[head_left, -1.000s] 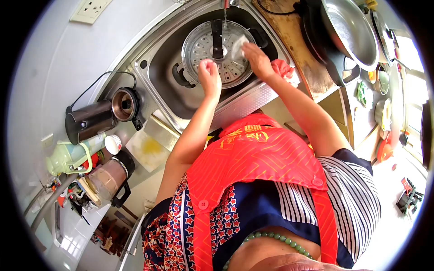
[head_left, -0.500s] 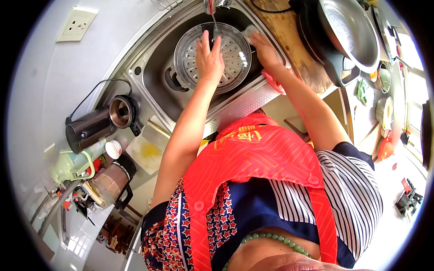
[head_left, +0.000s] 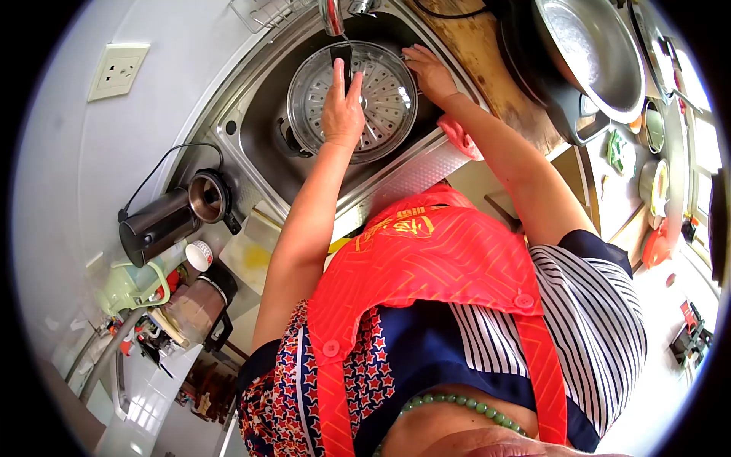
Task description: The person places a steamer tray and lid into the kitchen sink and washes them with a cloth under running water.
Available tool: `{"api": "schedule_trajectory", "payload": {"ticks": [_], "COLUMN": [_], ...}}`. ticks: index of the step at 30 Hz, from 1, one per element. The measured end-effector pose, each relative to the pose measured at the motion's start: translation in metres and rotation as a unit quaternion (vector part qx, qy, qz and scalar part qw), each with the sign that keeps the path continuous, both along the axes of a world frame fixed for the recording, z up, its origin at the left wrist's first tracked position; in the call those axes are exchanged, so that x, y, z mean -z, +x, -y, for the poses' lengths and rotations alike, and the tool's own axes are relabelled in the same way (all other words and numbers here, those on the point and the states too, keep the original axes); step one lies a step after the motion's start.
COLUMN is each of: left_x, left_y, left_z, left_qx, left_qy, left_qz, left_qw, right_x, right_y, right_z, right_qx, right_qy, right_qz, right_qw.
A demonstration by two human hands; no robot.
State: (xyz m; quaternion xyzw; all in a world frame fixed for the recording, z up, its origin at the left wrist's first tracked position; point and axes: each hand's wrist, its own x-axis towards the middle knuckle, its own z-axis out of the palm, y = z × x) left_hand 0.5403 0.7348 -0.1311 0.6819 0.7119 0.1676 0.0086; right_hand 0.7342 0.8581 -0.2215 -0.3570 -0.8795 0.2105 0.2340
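Note:
A round glass lid with a black handle lies over a perforated steel steamer in the sink. My left hand rests at the lid's handle, with its thumb and fingers apart. At the right rim of the lid is my right hand, fingers bent a little and spread near the pot's side. The cloth seen earlier does not show under it. Above the lid stands the faucet, a thin stream of water below it. A pink cloth hangs on the sink's front edge.
To the right are a wooden board and a large steel pan. At the left lie a dark kettle, a metal cup-like part and a patterned white cup. A socket is on the wall.
My left hand has moved up to the lid's handle and opened. My right hand has gone from the lid's top to its right rim, and the white cloth has dropped out of sight.

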Motion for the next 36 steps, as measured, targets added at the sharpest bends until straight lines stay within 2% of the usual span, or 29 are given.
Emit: {"api": "schedule_trajectory", "payload": {"ticks": [3, 10, 15, 17, 20, 23, 28, 36], "left_x": [0.002, 0.003, 0.002, 0.001, 0.002, 0.002, 0.0, 0.006], "left_y": [0.001, 0.002, 0.0, -0.001, -0.001, 0.0, -0.001, 0.0], "left_z": [-0.001, -0.001, 0.001, 0.0, -0.001, 0.001, 0.0, 0.001], "left_qx": [-0.009, -0.002, 0.007, 0.006, 0.009, 0.013, 0.009, 0.002], "left_qy": [0.017, 0.036, 0.027, 0.009, 0.001, 0.016, 0.006, 0.041], "left_qz": [0.001, 0.003, 0.006, 0.011, 0.01, -0.004, -0.014, -0.028], "left_qw": [1.0, 0.999, 1.0, 1.0, 1.0, 1.0, 1.0, 0.999], "right_x": [-0.002, -0.016, -0.006, 0.001, -0.01, 0.001, 0.0, -0.02], "right_y": [0.01, 0.019, 0.008, 0.003, -0.007, -0.005, 0.002, 0.014], "right_z": [0.02, 0.09, 0.065, 0.044, 0.01, -0.001, 0.032, 0.087], "right_qx": [0.03, 0.151, 0.193, 0.181, 0.135, 0.106, 0.228, 0.242], "right_qy": [0.008, -0.123, -0.096, -0.044, -0.053, -0.067, -0.068, -0.112], "right_qz": [-0.031, -0.12, -0.158, -0.134, -0.155, -0.125, -0.128, -0.112], "right_qw": [0.999, 0.974, 0.964, 0.973, 0.977, 0.984, 0.963, 0.957]}}
